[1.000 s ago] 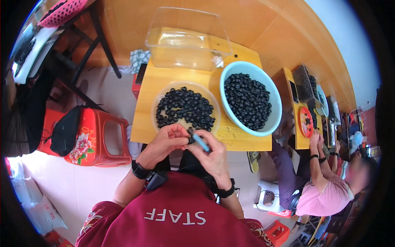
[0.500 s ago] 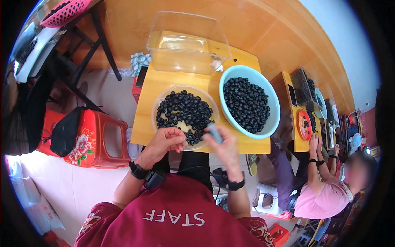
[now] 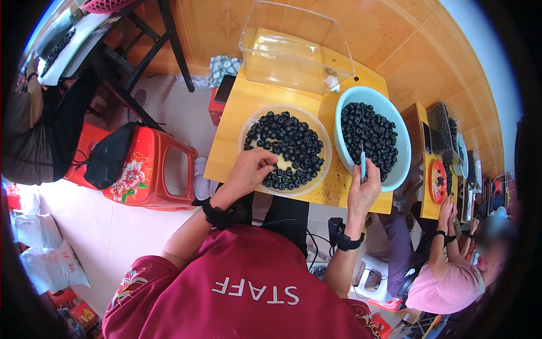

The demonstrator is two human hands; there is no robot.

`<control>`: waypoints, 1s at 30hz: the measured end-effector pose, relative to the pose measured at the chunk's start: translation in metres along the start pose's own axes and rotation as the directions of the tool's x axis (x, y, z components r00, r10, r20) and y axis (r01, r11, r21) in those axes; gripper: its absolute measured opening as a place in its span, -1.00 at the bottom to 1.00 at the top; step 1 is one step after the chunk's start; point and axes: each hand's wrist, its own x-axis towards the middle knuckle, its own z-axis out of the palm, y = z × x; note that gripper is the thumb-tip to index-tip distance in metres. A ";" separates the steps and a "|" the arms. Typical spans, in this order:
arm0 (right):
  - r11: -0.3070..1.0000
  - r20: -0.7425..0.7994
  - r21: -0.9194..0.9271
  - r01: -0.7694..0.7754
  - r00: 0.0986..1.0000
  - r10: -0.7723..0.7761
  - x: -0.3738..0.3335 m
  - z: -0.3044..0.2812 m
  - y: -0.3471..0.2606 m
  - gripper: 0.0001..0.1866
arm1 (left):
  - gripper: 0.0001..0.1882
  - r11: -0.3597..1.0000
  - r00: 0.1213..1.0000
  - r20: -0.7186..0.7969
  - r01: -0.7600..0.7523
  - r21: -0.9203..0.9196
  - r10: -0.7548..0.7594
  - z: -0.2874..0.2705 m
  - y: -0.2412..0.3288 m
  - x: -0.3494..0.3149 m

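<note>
My left hand (image 3: 248, 170) is over the near left rim of a clear round shallow tray (image 3: 244, 135), thumb and fingertips pinched together; whatever lies between them is hidden. Small black bead-like pieces (image 3: 292, 140), some showing a hole, are spread across the tray. In my right hand (image 3: 362, 189) is a slim tool with a light blue handle (image 3: 363, 167), its narrow tip pointing up like a small knife. Hand and tool are at the near rim of a light blue basin (image 3: 402, 148), which holds a heap of the same black pieces (image 3: 370, 135).
A clear rectangular bin (image 3: 293, 48) stands at the back of the yellow table (image 3: 226, 150). To the left are a red stool (image 3: 169, 169) with a black bag (image 3: 111, 158) and a dark table frame. At right, a person in pink (image 3: 446, 285) works at another table (image 3: 430, 209).
The view has shifted, moving the table rightward and up in the picture. My right hand has gone from the tray's near edge to the basin, tool still held. My left hand stays by the tray.
</note>
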 end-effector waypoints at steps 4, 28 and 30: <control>0.997 -0.054 -0.073 0.021 0.998 -0.025 -0.003 0.005 0.006 -0.80 | -0.78 0.895 0.967 0.106 -0.255 0.367 0.232 0.010 0.001 0.013; 0.994 -0.029 0.092 0.057 0.998 -0.054 -0.011 -0.006 -0.017 -0.75 | -0.85 0.934 0.956 0.286 0.155 -0.323 -0.060 -0.005 0.015 0.031; 0.987 0.102 0.156 -0.039 0.995 0.023 -0.023 -0.013 -0.028 -0.71 | -0.88 0.821 0.959 0.277 0.208 -0.532 -0.063 -0.011 0.033 0.022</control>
